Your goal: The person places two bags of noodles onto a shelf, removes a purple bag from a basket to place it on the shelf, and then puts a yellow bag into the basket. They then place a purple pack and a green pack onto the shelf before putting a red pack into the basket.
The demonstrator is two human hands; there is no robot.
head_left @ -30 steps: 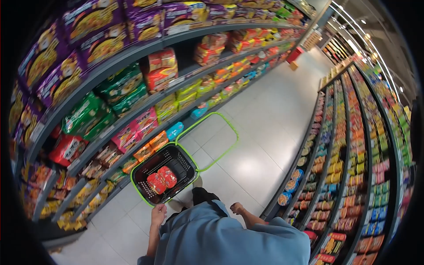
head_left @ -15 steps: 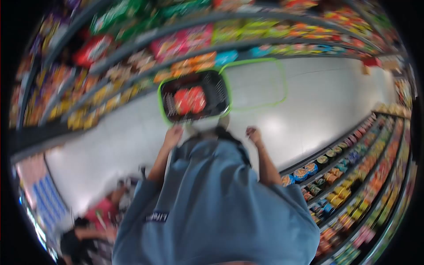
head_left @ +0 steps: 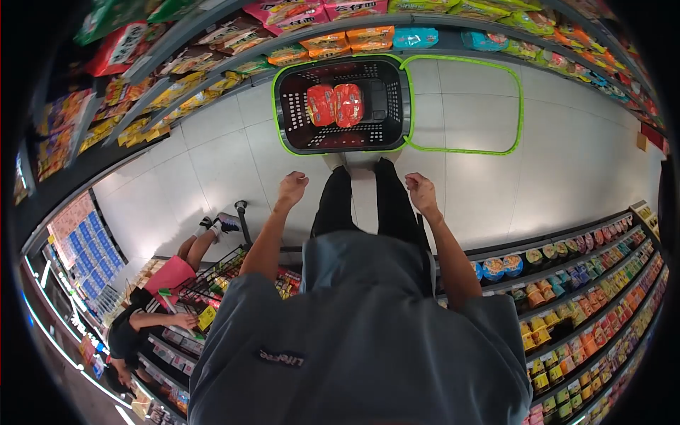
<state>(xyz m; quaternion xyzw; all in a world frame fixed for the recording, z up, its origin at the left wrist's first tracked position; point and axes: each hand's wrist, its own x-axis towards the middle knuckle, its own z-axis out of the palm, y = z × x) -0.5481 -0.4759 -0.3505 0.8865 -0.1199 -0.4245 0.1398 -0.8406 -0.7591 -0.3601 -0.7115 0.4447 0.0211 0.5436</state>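
Observation:
A black shopping basket with a bright green rim stands on the floor just past my feet. Inside lie two red packs of instant noodles, side by side. Its green handle is folded out to the right. My left hand hangs below the basket's near left corner, fingers curled and no object visible in it. To the right of my legs, my right hand is held in the air with its fingers curled too, likewise showing no object. Neither hand touches the basket.
Shelves of bagged noodles run along the far side, close behind the basket. Shelves of cup noodles stand behind me to the right. At lower left another person reaches toward the shelf. Pale floor tiles lie between.
The view has steadied and shifted, so the basket appears higher and farther right. My legs now show below it. Both hands stay off the basket, and its contents look the same.

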